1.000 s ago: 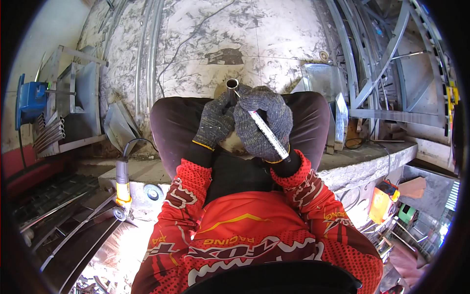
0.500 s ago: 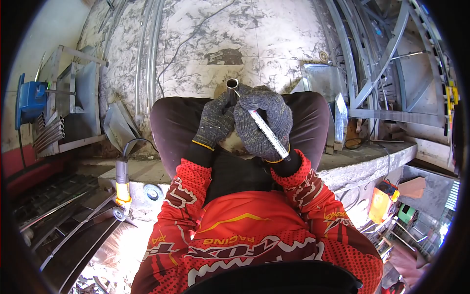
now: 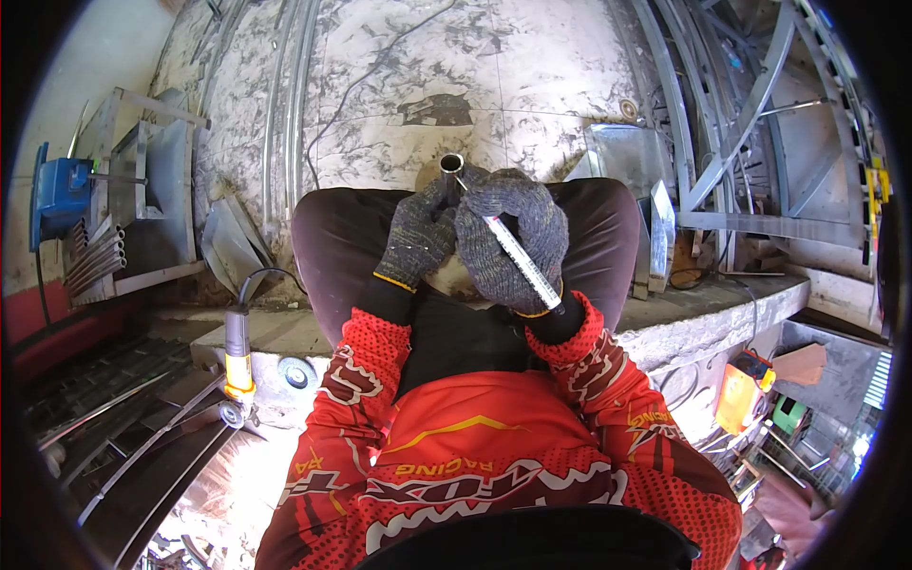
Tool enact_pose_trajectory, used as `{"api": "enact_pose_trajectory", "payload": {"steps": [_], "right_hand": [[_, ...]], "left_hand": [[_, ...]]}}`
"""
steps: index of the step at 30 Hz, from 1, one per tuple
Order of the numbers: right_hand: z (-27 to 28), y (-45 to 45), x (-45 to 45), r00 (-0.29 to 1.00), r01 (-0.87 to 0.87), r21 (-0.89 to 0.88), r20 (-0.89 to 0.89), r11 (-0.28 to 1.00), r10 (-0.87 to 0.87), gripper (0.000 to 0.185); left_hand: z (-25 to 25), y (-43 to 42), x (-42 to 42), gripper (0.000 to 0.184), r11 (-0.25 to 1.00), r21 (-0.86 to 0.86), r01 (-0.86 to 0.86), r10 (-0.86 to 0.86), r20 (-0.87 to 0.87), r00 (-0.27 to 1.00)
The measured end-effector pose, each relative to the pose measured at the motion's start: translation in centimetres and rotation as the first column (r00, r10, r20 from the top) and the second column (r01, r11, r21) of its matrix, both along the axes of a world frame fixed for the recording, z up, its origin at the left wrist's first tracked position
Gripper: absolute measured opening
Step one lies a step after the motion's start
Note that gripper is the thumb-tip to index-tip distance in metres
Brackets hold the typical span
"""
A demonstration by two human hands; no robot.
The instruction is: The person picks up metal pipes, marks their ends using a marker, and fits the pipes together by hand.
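Gripping a metal tube (image 3: 450,170), the left hand (image 3: 416,237) should hold it still; the right hand (image 3: 508,252) clasps a white marker (image 3: 524,265), best guided lightly.

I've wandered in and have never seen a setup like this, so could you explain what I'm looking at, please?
Gladly. There is no machine arm here: the hands belong to a person in a red top, wearing dark grey knitted gloves. The view comes from one camera worn on that person's head, looking forward and down.

The left hand holds a short metal tube, its round open end facing up towards the camera. The right hand holds a white marker, slanted, with its far end close to the tube; I can't tell whether they touch.

Beyond the knees is a pale, stained floor with long metal bars lying along it. Off to the left is a grey-and-yellow power tool.
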State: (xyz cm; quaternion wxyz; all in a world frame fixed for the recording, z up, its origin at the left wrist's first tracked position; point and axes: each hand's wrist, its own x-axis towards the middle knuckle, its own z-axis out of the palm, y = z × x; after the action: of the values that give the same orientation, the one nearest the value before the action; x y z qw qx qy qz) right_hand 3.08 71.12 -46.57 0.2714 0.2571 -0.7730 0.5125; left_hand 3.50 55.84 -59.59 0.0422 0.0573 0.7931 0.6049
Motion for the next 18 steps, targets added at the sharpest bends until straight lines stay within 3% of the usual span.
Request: {"api": "enact_pose_trajectory", "payload": {"steps": [9,18], "right_hand": [[-0.46,-0.16,0.20,0.997,-0.012,-0.051,0.078,0.999,0.016,0.025],[-0.23,-0.04,0.09,0.999,0.000,-0.008,0.048,1.000,0.001,0.024]], "left_hand": [[0.01,-0.02,-0.05,0.034,1.000,0.019,0.006,-0.006,-0.001,1.000],[-0.92,-0.09,-0.01,0.034,1.000,0.018,0.001,-0.001,0.002,1.000]]}}
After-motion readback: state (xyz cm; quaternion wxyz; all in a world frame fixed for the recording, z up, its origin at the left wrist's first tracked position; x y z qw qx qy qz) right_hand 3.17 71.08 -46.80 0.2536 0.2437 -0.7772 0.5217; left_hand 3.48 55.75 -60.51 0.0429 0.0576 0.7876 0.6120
